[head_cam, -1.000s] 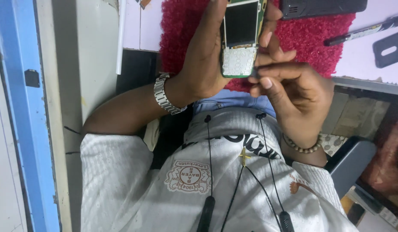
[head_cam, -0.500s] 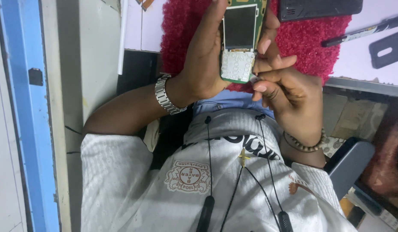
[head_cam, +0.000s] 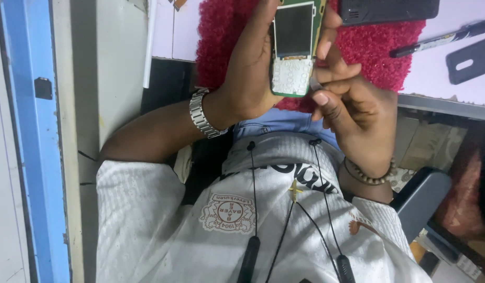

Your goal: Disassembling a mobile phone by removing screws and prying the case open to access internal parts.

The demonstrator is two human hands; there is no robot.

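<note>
While held above the red mat (head_cam: 221, 36), phone board (head_cam: 295, 47) gripped along its edges by left hand (head_cam: 247, 78), screen and keypad facing up for access. Right hand (head_cam: 352, 105) curled shut, fingertips (head_cam: 320, 97) pinched at keypad's right edge, steadying or working it. Pen (head_cam: 436, 39) and dark covers lying on table (head_cam: 436, 89) beyond.

Head camera looks steeply down, close over hands (head_cam: 305, 78); one view only
</note>
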